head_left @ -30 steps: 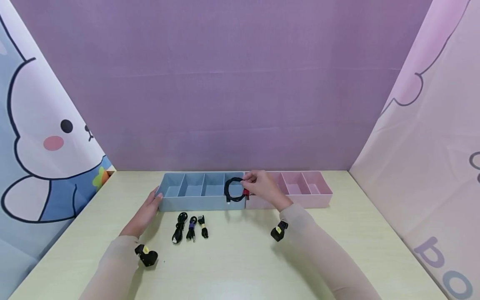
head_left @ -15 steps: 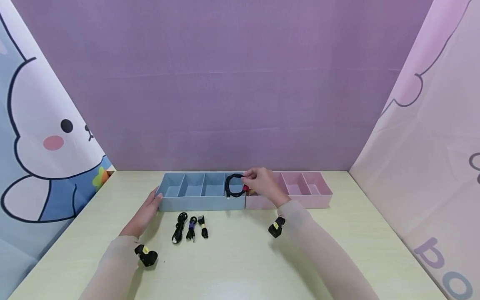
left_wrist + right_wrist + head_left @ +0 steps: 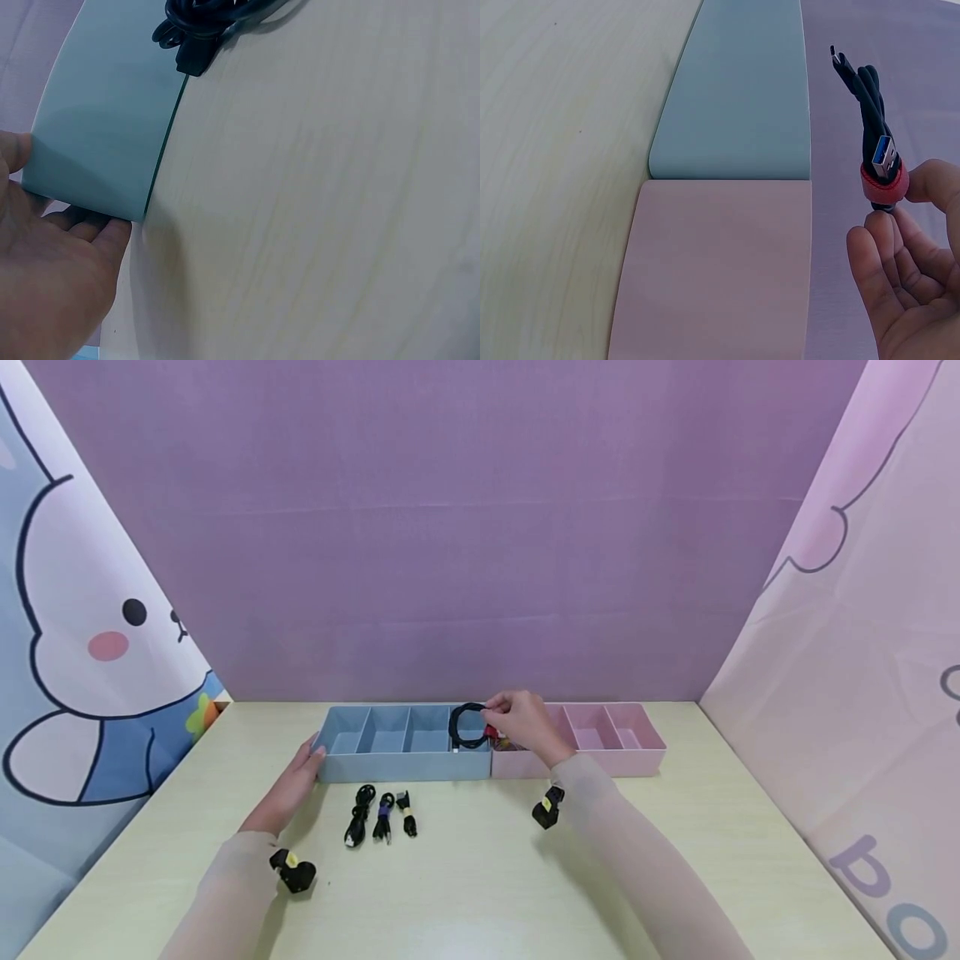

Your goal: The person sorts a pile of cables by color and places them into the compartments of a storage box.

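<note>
My right hand (image 3: 528, 727) pinches a coiled black USB cable (image 3: 453, 731) bound with a red strap (image 3: 877, 187). The cable is raised above the blue divided box (image 3: 405, 767), over its rightmost compartment. In the right wrist view a blue-tongued USB plug (image 3: 883, 154) sticks out by the strap, thumb and fingertips hold the bundle's lower end. My left hand (image 3: 292, 781) holds the blue box's left end, thumb at the top edge and fingers against the end wall (image 3: 82, 199).
Adjoining the blue box, a pink divided box (image 3: 630, 763) stands on its right, with small coloured things partly hidden in its left part. Before the blue box lie three tied black cables (image 3: 361, 817). A purple cloth (image 3: 480, 568) hangs behind the table (image 3: 465, 893).
My right hand has risen slightly and moved a little away from me, taking the coiled cable with it. My left hand and the boxes stay put.
</note>
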Demonstrator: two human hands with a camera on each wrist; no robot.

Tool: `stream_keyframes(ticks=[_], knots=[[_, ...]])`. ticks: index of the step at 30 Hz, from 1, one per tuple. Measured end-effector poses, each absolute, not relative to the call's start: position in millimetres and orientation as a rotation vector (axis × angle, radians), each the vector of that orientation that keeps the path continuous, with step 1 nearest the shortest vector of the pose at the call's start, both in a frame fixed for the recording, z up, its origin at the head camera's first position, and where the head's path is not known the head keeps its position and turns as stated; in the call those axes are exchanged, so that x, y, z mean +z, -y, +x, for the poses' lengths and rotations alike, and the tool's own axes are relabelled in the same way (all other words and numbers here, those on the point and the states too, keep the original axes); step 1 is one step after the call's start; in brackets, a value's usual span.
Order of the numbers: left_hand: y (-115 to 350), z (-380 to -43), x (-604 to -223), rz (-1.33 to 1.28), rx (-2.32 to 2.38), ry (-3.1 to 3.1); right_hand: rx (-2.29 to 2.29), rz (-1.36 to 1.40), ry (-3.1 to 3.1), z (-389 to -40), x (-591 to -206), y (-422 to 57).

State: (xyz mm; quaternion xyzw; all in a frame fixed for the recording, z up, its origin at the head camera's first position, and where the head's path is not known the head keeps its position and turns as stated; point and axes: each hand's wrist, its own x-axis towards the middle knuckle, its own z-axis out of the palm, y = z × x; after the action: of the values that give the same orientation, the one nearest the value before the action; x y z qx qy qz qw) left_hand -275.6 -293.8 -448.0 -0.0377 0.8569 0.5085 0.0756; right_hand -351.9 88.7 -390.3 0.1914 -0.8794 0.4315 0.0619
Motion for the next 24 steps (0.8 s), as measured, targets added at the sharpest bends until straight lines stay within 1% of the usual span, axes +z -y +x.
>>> stream_keyframes(ticks=[24], knots=[[294.7, -275.4, -447.0, -0.113, 1.526, -2.563, 1.286, 0.456, 2.697, -358.8, -392.6, -85.8]])
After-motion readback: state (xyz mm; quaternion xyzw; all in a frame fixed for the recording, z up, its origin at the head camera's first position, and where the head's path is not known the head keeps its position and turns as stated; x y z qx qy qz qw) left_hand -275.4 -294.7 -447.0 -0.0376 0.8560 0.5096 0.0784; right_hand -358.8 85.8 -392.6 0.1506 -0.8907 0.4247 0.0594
